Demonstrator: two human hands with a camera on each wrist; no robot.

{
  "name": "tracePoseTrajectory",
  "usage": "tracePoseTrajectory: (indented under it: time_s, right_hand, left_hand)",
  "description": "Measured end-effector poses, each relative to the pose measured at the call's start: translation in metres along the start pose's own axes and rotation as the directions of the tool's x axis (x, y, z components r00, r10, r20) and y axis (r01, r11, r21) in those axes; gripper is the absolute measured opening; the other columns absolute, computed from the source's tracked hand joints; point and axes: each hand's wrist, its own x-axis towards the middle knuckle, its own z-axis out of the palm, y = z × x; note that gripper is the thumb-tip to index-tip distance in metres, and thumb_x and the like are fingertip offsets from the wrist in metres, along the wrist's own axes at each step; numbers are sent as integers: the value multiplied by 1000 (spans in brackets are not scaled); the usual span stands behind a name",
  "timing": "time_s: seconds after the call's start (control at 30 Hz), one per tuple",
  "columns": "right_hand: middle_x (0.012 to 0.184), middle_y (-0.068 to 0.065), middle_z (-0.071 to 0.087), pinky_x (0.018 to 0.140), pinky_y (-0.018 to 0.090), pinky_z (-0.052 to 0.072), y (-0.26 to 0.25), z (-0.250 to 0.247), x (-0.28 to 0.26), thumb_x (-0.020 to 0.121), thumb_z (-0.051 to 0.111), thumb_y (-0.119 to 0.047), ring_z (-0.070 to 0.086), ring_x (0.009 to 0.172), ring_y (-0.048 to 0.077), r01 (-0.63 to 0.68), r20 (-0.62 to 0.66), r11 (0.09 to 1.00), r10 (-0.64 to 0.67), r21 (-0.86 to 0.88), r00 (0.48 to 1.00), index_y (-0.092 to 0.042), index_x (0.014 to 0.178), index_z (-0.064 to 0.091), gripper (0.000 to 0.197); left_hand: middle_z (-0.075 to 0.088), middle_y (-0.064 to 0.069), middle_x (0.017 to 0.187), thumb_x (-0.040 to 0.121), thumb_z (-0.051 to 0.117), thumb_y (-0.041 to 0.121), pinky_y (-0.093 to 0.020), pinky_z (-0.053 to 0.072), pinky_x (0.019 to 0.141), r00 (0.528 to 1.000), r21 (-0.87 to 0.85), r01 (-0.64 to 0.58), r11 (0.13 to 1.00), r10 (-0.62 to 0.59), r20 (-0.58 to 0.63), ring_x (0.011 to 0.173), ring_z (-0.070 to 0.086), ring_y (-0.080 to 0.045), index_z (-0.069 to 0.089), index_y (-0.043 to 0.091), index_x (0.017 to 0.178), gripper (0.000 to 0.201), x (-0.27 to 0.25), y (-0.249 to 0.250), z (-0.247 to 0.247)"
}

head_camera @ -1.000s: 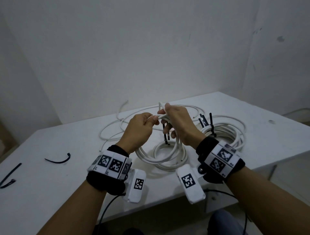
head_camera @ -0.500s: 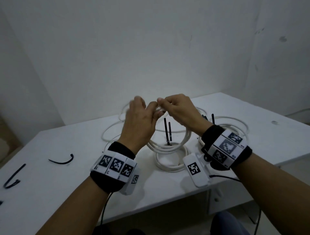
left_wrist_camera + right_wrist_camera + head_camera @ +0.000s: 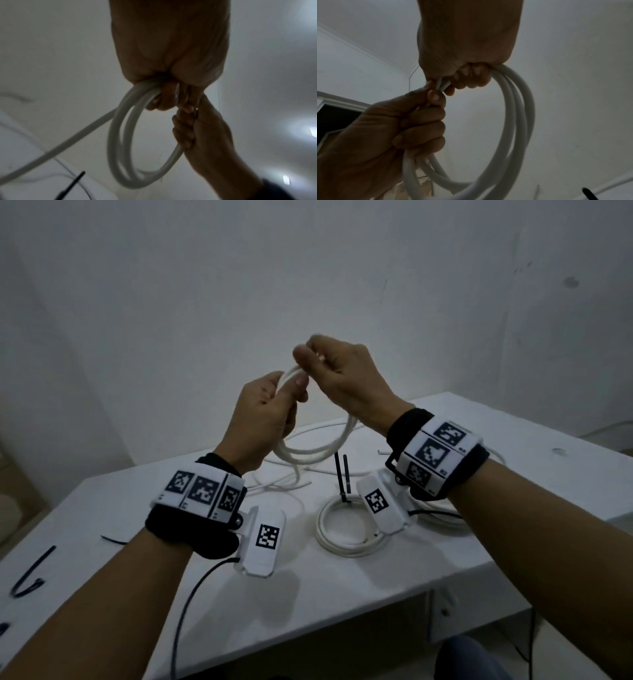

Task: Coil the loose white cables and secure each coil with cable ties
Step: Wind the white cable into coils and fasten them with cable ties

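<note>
Both hands hold a small coil of white cable point(image 3: 318, 448) up in the air above the white table point(image 3: 342, 587). My left hand point(image 3: 270, 409) grips the coil's left side with curled fingers. My right hand point(image 3: 329, 368) grips its top, fingers wrapped round the loops. The wrist views show the same coil point(image 3: 130, 148) point(image 3: 513, 121) hanging as several loops, with a loose tail point(image 3: 60, 147) trailing down to the table. A finished coil point(image 3: 346, 529) with upright black cable ties point(image 3: 342, 477) lies on the table below my right wrist.
More loose white cable point(image 3: 281, 484) lies at the table's back. Another coil point(image 3: 445, 517) sits partly hidden behind my right wrist. Spare black cable ties point(image 3: 29, 577) lie at the table's left. The table's front edge is near my forearms.
Both hands have lifted the coil well off the table and upward. The right hand now sits higher than the left, and the loops hang free.
</note>
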Motion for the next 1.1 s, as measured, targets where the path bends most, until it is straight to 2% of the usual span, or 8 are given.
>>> tracePoseTrajectory:
  time_s: [0.07, 0.13, 0.2, 0.3, 0.43, 0.63, 0.87, 1.1]
  right_hand:
    - [89, 0, 56, 70, 18, 42, 5, -3, -2, 98, 38, -40, 53, 81, 10, -106, -168, 992, 117, 74, 979, -15, 105, 57, 32]
    - [84, -1, 55, 61, 27, 46, 15, 1, -18, 99, 32, -45, 53, 74, 17, -333, -345, 852, 479, 405, 807, -18, 96, 53, 34]
    - [73, 6, 54, 45, 23, 40, 19, 19, -47, 100, 33, -44, 51, 59, 21, -618, 37, 406, 816, 673, 577, -15, 87, 46, 35]
    - [94, 30, 60, 51, 33, 53, 16, 57, -75, 97, 45, -45, 63, 72, 35, -776, 688, -234, 650, 586, 323, -5, 109, 39, 42]
    - [99, 32, 52, 80, 43, 49, 17, 70, -55, 97, 48, -11, 58, 96, 39, -394, 737, -624, 576, 675, 353, 9, 108, 40, 25]
    - [63, 9, 35, 26, 22, 41, 39, 56, -18, 101, 21, -4, 35, 50, 15, -590, 564, -325, 777, 739, 279, -6, 73, 36, 32]
    - [48, -4, 32, 38, 21, 42, 15, 23, 2, 100, 37, -13, 25, 34, 7, -703, 467, 470, 529, 534, 709, -6, 95, 53, 18]
    - [66, 3, 45, 38, 21, 37, 18, 13, -9, 100, 41, -13, 41, 47, 10, -559, 334, 726, 453, 401, 827, -7, 93, 60, 21]
  left_hand:
    - [37, 12, 41, 102, 45, 18, -18, 24, 38, 992, -68, -29, 997, 20, -123, 35, 27, -6, 48, 12, 71, 31, 1, 3, -3]
    - [35, 12, 41, 102, 44, 20, -17, 24, 37, 976, -198, -18, 980, -26, -217, 34, 26, -5, 46, 14, 71, 31, 4, 9, -11]
    - [33, 11, 43, 102, 43, 23, -17, 23, 37, 966, -324, 0, 946, -85, -246, 35, 25, -5, 44, 14, 72, 32, 6, 15, -17]
    - [30, 10, 44, 103, 42, 28, -17, 24, 37, 962, -427, 39, 903, -150, -229, 34, 22, -5, 44, 15, 72, 33, 7, 22, -15]
    - [29, 10, 44, 102, 43, 30, -18, 23, 38, 954, -435, 86, 896, -200, -223, 33, 22, -5, 44, 16, 71, 34, 2, 22, -18]
    - [30, 9, 44, 102, 45, 30, -16, 22, 38, 900, -401, 132, 907, -279, -336, 34, 22, -5, 45, 16, 71, 34, -2, 9, -52]
    - [26, 10, 42, 101, 45, 30, -15, 20, 36, 882, -389, 330, 860, -428, -197, 32, 19, -4, 45, 16, 71, 34, -5, -12, -56]
    - [24, 10, 42, 100, 43, 31, -12, 15, 35, 899, -344, 416, 842, -437, 19, 30, 19, -3, 45, 15, 70, 34, -6, -11, -48]
